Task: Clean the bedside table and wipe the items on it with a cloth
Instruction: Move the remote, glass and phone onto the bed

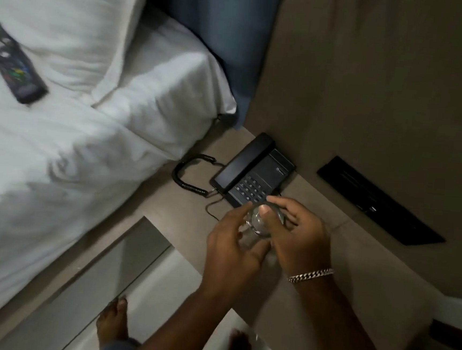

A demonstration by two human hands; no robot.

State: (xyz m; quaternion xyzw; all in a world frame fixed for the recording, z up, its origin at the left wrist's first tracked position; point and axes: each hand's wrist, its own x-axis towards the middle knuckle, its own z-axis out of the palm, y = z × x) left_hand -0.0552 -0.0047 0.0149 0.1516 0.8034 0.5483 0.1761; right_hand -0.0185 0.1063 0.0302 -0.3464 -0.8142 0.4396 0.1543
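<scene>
Bed (59, 146): white linen, fills the left of the scene. A dark remote (14, 63) lies on it at far left, well apart from the hands.

Bedside table (182, 212): pale brown top, right of the bed, against the far wall. A black wall panel (379, 201) sits on the wall to the right.

Telephone (255, 170): black, handset cradled, at the far side of the table top. Its coiled cord (189, 172) loops out to the left, towards the bed.

Hands: both meet above the near part of the table, just near of the telephone keypad. Left hand (235, 245) cups from the left and below, fingers curled. Right hand (297, 236), with a chain bracelet (310, 275) at the wrist, closes over from the right, thumb pressed on the thing's face.

Glass (258, 222): small, clear, rounded, held between both hands and lifted off the table; blurred, so exact shape is uncertain. It appears tilted, its long axis running from near left to far right, mouth end unclear. The right hand has the firmer hold, as I judge it.

No cloth is visible; whether one is bunched in a palm I cannot tell.

Judgement: the glass goes down on bare table top, to the near left of the telephone, clear of the cord.
</scene>
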